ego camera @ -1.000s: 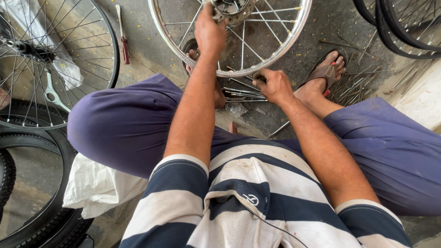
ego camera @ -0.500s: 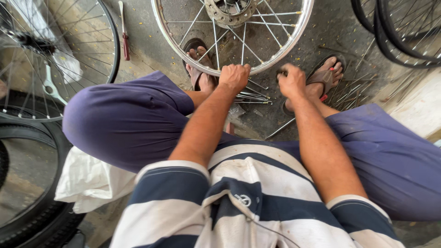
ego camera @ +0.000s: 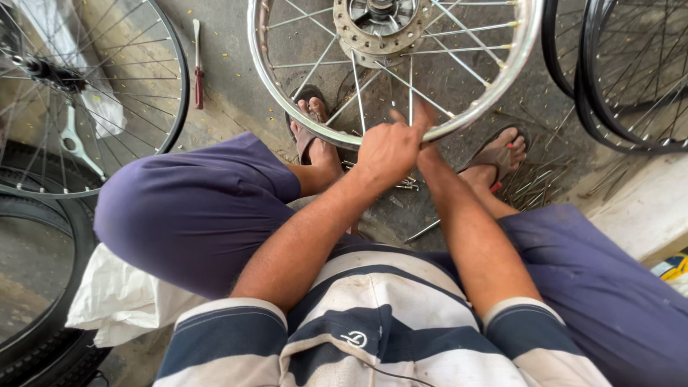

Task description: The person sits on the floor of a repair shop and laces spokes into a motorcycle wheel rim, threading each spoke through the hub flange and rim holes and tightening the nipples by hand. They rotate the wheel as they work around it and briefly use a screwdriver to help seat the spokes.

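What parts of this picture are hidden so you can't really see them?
- Right hand: head view, mostly covered by the left hand; its grip cannot be told.
- Shiny silver spoked wheel rim: top cut off by the picture edge.
- Black spoked wheels: cut off at the right edge.
- Thin loose metal spokes on the floor: too small to count.

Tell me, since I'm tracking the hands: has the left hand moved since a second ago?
Yes. The left hand came down from the hub to the silver rim's lower edge, beside the right hand.
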A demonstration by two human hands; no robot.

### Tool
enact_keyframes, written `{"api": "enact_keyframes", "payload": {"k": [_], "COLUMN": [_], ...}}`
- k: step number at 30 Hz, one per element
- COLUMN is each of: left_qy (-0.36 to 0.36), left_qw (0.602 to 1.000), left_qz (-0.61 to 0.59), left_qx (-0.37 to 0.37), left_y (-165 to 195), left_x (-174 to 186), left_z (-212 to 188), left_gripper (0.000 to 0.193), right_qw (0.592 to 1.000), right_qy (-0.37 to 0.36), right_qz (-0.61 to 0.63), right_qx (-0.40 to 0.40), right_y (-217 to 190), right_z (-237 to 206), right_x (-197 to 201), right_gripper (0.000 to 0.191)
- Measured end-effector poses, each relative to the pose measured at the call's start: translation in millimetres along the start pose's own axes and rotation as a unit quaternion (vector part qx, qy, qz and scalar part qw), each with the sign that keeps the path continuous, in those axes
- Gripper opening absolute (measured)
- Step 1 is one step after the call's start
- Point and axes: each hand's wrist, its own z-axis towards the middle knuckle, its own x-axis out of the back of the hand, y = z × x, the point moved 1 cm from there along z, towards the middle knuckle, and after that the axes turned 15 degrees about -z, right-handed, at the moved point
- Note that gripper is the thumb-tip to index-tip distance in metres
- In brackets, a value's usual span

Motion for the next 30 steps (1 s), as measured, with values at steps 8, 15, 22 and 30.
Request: {"api": "enact_keyframes", "payload": {"k": [8, 15, 22, 30], "left_qy": [0.021, 0.016, 0.008, -0.083], "left_qw": [1.000, 0.999, 0.999, 0.993], "left_qz": [-0.022, -0.037, -0.035, -0.016], "left_qx": [-0.006, 0.019, 0.024, 0.078], "left_y": [16.5, -13.5, -68.6, -92.2], "left_x": [3.6, -42.0, -114.7, -127.4], "left_z": [1.6, -0.2, 3.3, 15.8], "left_gripper": [0.011, 0.010, 0.014, 0.036], "right_qw": [0.999, 0.998, 0.941, 0.896], "right_qy": [0.013, -0.023, -0.030, 0.019], "right_qz": [-0.023, -0.015, 0.250, 0.314], "right_qx": [-0.018, 0.055, -0.227, -0.314], "right_y": [-29.8, 31.3, 73.7, 87.6], "right_z": [30.2, 20.6, -30.0, -49.5], "right_x": [10.1, 39.2, 24.1, 41.2], "right_gripper": [0.018, 0.020, 0.014, 0.022]}}
